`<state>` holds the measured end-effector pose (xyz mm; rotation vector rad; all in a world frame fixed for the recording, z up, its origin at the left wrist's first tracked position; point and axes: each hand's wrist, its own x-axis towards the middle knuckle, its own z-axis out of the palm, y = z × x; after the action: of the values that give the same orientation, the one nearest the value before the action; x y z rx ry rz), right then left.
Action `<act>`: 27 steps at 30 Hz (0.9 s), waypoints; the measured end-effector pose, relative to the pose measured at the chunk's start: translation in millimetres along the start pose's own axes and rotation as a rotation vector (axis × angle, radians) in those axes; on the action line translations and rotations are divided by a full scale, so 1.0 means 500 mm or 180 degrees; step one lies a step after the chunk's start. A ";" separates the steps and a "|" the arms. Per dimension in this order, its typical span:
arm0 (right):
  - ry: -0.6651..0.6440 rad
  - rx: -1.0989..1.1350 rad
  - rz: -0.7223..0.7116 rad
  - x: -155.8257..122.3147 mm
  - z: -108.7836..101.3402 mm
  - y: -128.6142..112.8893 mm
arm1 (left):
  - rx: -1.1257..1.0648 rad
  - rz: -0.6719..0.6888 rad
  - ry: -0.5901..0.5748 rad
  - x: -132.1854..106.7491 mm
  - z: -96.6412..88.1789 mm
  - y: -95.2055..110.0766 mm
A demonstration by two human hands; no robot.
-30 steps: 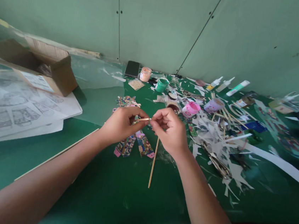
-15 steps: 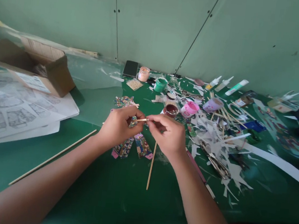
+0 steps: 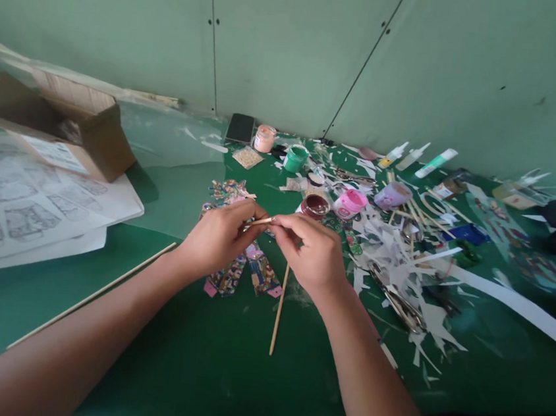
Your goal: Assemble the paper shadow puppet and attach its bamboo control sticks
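Observation:
Both my hands meet above the green table (image 3: pixel 221 374), each pinched on the same short wooden stick (image 3: pixel 261 221). My left hand (image 3: pixel 218 236) grips its left end with closed fingers. My right hand (image 3: pixel 312 251) pinches the right end between thumb and fingertips. Below the hands lie colourful patterned paper pieces (image 3: pixel 244 272) and a longer wooden stick (image 3: pixel 278 310) pointing toward me. A small dark-red paint pot (image 3: pixel 315 205) stands just beyond my right hand.
White paper scraps (image 3: pixel 401 261), scissors (image 3: pixel 399 305), paint pots, glue bottles and sticks crowd the right side. A cardboard box (image 3: pixel 68 126) and printed sheets (image 3: pixel 24 208) lie left. A long thin stick (image 3: pixel 90 297) lies beside my left arm. A phone (image 3: pixel 240 127) leans at the wall.
My hands have stayed together on the short stick, with the fingers shifting slightly. The view has drifted a little, uncovering the dark-red pot.

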<state>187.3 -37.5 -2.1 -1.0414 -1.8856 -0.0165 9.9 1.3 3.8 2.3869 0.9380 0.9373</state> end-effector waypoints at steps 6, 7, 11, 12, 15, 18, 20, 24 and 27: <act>-0.0048 0.0134 0.0111 0.001 0.000 -0.001 | 0.0056 0.0045 -0.0056 -0.002 0.002 0.001; -0.0032 0.0118 0.0118 0.001 0.002 -0.002 | 0.0084 0.0026 -0.0032 -0.002 0.003 0.001; 0.0016 0.0037 0.0162 0.001 0.007 -0.005 | 0.0163 -0.0025 -0.0001 -0.002 0.004 0.000; 0.0038 0.0026 0.0179 0.002 0.008 -0.005 | 0.0152 -0.0028 -0.0011 -0.002 0.003 0.001; 0.0085 0.0034 0.0233 0.002 0.008 -0.006 | 0.0105 -0.0003 -0.0010 -0.001 0.001 0.005; 0.0040 0.0130 0.0335 0.003 0.007 -0.007 | 0.0092 0.0041 -0.0036 -0.001 -0.001 0.008; 0.0006 0.0210 0.0397 0.002 0.007 -0.008 | 0.0099 0.0083 -0.0075 -0.001 -0.001 0.008; 0.0011 0.0288 0.0509 0.002 0.009 -0.008 | 0.0239 0.0107 0.0102 -0.002 0.004 0.005; 0.0028 0.0293 0.0607 0.002 0.011 -0.008 | 0.0319 0.0045 0.0241 -0.003 0.008 0.002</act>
<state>180.6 -37.2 -3.0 -1.1512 -1.7552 0.1744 12.6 -1.0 0.9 2.4592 1.0199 1.0146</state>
